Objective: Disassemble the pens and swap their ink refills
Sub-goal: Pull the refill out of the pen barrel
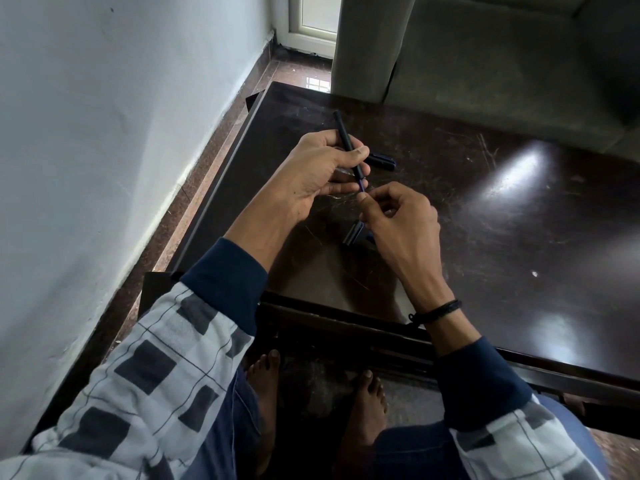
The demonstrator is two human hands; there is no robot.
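Checked sleeves (138, 375); left hand (318, 171), right hand (398, 220) grip pen (346, 140) near table (485, 220) edge.

Clothing of the person: the left sleeve (145, 368) and right sleeve (519, 441) are pale, checked with thin dark lines and solid dark grey squares, and each ends in a plain navy cuff (225, 271). A black cord wristband (438, 310) with a small knot circles the right wrist; the left hand (311, 174) and right hand (401, 223) are ungloved. Blue denim trousers (242, 420) end above bare feet (265, 375).
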